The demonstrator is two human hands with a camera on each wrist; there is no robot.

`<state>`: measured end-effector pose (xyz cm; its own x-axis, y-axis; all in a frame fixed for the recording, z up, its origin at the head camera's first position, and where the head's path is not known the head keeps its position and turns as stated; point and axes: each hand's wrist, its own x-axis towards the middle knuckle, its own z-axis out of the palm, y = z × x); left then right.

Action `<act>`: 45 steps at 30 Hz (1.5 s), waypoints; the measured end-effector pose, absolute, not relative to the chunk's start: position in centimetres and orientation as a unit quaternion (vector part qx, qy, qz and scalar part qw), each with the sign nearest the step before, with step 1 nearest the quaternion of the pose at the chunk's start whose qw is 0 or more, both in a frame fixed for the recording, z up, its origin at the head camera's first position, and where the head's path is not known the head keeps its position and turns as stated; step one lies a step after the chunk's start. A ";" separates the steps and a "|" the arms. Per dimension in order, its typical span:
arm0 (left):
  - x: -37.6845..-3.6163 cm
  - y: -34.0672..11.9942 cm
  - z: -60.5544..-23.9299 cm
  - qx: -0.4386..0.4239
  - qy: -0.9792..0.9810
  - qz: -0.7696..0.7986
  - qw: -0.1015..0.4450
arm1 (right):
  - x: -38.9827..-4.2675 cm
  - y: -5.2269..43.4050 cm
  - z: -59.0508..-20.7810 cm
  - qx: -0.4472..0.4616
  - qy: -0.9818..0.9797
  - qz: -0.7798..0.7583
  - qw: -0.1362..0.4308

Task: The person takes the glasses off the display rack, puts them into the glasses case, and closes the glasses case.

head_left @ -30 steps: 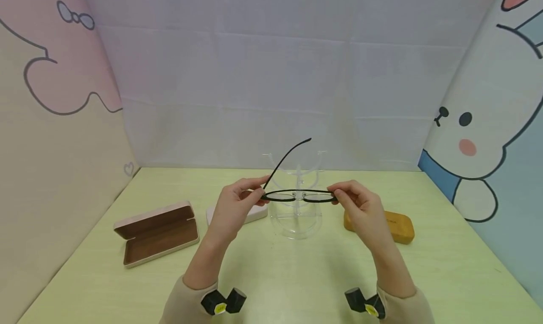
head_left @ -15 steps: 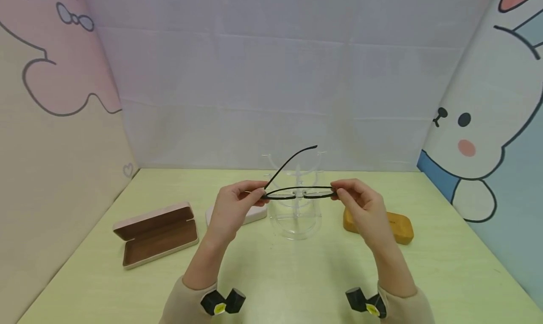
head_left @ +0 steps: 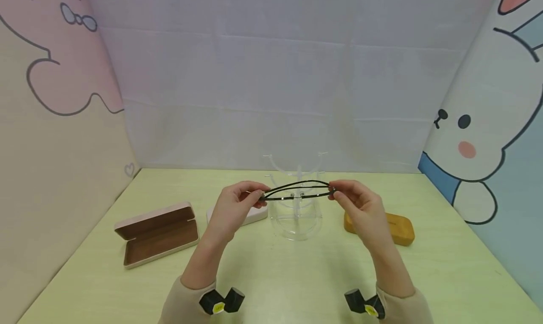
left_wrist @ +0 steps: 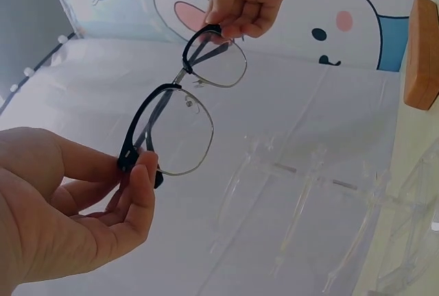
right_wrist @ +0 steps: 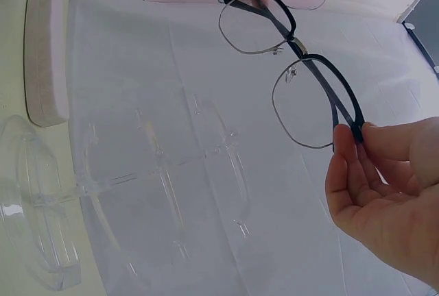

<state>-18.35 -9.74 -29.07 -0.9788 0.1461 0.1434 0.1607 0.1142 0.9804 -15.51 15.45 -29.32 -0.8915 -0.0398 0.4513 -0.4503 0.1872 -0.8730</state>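
Glasses (head_left: 297, 192) pinched at each end by left hand (head_left: 232, 207) and right hand (head_left: 359, 206) (fingertip grip only); a loosened pinch could drop them onto the clear stand (head_left: 295, 218) below.

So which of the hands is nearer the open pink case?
Left. The left hand is just right of the open pink case; the right hand is farther right, above the tan case.

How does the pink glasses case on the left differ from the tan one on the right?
The pink case lies open, its brown lining showing; the tan case is closed. The pink case sits clear of the hands; the tan case is partly hidden behind the right hand. Both rest on the green table.
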 end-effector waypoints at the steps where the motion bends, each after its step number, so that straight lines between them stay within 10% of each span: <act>1: -18.3 -9.8 -29.1 -0.105 -0.748 -0.656 0.001 | -15.5 15.4 -29.3 0.160 -0.755 0.614 0.166; 45: -16.0 -25.1 -34.1 0.011 -0.853 -0.521 -0.028 | -18.2 2.0 -33.9 0.225 -0.854 0.469 0.028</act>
